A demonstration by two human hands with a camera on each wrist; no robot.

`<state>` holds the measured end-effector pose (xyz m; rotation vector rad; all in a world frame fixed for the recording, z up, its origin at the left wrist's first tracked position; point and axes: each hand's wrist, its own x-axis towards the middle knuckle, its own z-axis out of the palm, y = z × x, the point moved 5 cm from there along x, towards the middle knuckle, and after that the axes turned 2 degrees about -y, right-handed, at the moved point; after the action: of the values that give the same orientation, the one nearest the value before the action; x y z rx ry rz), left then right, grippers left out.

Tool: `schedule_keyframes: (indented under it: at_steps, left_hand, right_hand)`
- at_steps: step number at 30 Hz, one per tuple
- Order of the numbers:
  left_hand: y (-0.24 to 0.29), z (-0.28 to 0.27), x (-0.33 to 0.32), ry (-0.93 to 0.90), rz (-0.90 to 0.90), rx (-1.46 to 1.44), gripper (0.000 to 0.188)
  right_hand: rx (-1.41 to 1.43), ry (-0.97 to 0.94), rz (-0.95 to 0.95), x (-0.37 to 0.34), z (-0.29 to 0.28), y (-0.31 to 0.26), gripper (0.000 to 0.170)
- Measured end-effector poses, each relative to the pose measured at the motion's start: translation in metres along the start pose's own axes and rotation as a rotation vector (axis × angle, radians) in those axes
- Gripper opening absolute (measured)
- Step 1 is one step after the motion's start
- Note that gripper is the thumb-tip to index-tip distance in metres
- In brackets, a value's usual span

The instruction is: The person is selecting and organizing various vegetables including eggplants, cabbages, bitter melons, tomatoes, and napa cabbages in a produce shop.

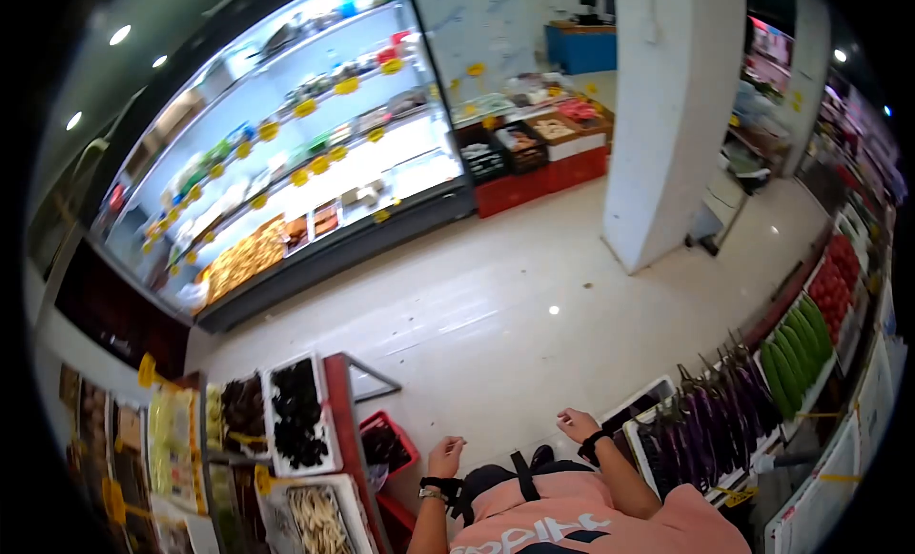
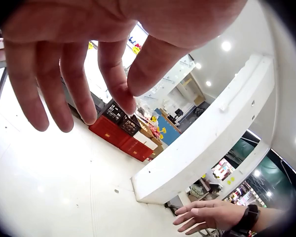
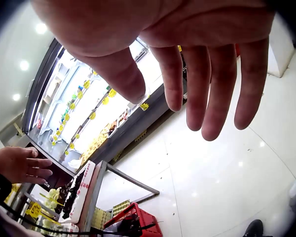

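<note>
Both hands are held out in front of the body over the tiled floor, and neither holds anything. In the head view the left hand (image 1: 446, 456) is low in the middle, near a red basket (image 1: 408, 442) and a stand with a white foam box of dark produce (image 1: 298, 411). My right hand (image 1: 578, 424) is a little further right, close to the rack of purple eggplants (image 1: 701, 421). The left wrist view shows the left fingers (image 2: 76, 84) hanging loose and apart. In the right wrist view the right fingers (image 3: 197, 94) also hang relaxed, with bare floor behind them.
A lit display fridge (image 1: 334, 247) with yellow price tags lines the far left. Beyond the floor (image 1: 496, 297) stands a white pillar (image 1: 658, 125), beside red-fronted crates (image 1: 543, 184). Green cucumber-like vegetables (image 1: 796, 354) and red produce (image 1: 834, 282) lie on the right-hand rack.
</note>
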<state>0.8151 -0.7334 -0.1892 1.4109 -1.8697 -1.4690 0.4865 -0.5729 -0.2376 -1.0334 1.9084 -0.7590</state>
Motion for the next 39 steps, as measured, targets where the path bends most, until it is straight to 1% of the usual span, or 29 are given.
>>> schedule_keyframes:
  at_steps: [2, 3, 5, 6, 7, 8, 9, 10, 11, 14, 16, 17, 18, 19, 20, 22, 25, 28, 30, 32, 34, 36, 38, 39]
  left_hand:
    - [0.013, 0.013, 0.037, -0.011, 0.023, -0.012, 0.019]
    - [0.010, 0.020, 0.055, -0.036, -0.011, -0.010, 0.019]
    - [0.011, 0.036, 0.094, -0.079, 0.005, -0.037, 0.016]
    - [0.022, 0.042, 0.112, -0.091, 0.008, -0.015, 0.016]
    - [0.019, 0.047, 0.139, -0.068, 0.036, 0.026, 0.015]
    - [0.031, 0.053, 0.160, -0.059, -0.005, -0.094, 0.013]
    - [0.035, 0.066, 0.190, -0.092, 0.008, -0.107, 0.013]
    - [0.030, 0.056, 0.192, -0.061, 0.008, -0.131, 0.013]
    - [0.033, 0.061, 0.218, -0.072, -0.006, -0.141, 0.013]
    - [0.066, 0.086, 0.308, -0.116, -0.015, -0.133, 0.013]
    - [0.096, 0.108, 0.368, -0.180, -0.057, -0.088, 0.014]
    - [0.107, 0.121, 0.397, -0.230, -0.023, -0.061, 0.015]
    - [0.120, 0.135, 0.428, -0.278, 0.007, -0.037, 0.015]
    - [0.159, 0.172, 0.470, -0.325, 0.043, -0.007, 0.015]
    - [0.184, 0.195, 0.493, -0.352, 0.037, -0.040, 0.015]
    - [0.228, 0.241, 0.526, -0.490, 0.142, 0.017, 0.015]
    - [0.292, 0.329, 0.551, -0.704, 0.228, 0.064, 0.015]
    - [0.339, 0.425, 0.559, -0.886, 0.299, 0.146, 0.016]
    - [0.364, 0.487, 0.554, -1.005, 0.314, 0.147, 0.015]
    - [0.390, 0.541, 0.543, -1.082, 0.378, 0.192, 0.014]
    - [0.407, 0.594, 0.542, -1.120, 0.525, 0.248, 0.014]
    - [0.426, 0.642, 0.544, -1.129, 0.555, 0.288, 0.015]
    - [0.454, 0.683, 0.534, -1.196, 0.420, 0.276, 0.016]
    - [0.471, 0.704, 0.529, -1.260, 0.376, 0.349, 0.016]
  right_hand:
    - [0.022, 0.028, 0.016, 0.018, -0.018, 0.005, 0.034]
    - [0.027, 0.061, 0.019, 0.023, -0.025, 0.006, 0.033]
    - [0.056, 0.087, 0.050, 0.043, -0.034, 0.021, 0.034]
    - [0.092, 0.076, 0.062, 0.053, -0.037, 0.029, 0.035]
    - [0.076, 0.063, 0.090, 0.061, -0.045, 0.032, 0.035]
    - [0.062, 0.049, 0.116, 0.070, -0.057, 0.032, 0.036]
    - [0.076, 0.074, 0.142, 0.078, -0.071, 0.037, 0.037]
    - [0.071, 0.053, 0.128, 0.083, -0.071, 0.032, 0.037]
    - [0.082, 0.072, 0.151, 0.086, -0.081, 0.038, 0.038]
    - [0.103, 0.195, 0.239, 0.122, -0.128, 0.072, 0.038]
    - [0.112, 0.302, 0.305, 0.139, -0.163, 0.085, 0.038]
    - [0.111, 0.350, 0.341, 0.141, -0.181, 0.093, 0.038]
    - [0.140, 0.394, 0.373, 0.142, -0.200, 0.088, 0.038]
    - [0.175, 0.472, 0.427, 0.141, -0.235, 0.086, 0.038]
    - [0.213, 0.512, 0.463, 0.143, -0.253, 0.080, 0.038]
    - [0.238, 0.627, 0.501, 0.133, -0.276, 0.076, 0.035]
    - [0.340, 0.788, 0.575, 0.113, -0.294, 0.082, 0.036]
    - [0.420, 0.928, 0.637, 0.103, -0.288, 0.130, 0.038]
    - [0.494, 0.963, 0.729, 0.096, -0.291, 0.157, 0.039]
    - [0.544, 0.995, 0.802, 0.087, -0.301, 0.185, 0.040]
    - [0.587, 1.061, 0.837, 0.090, -0.324, 0.218, 0.042]
    - [0.660, 0.978, 0.957, 0.087, -0.360, 0.237, 0.044]
    - [0.673, 1.051, 0.945, 0.084, -0.408, 0.246, 0.042]
    - [0.652, 1.083, 0.915, 0.083, -0.433, 0.252, 0.041]
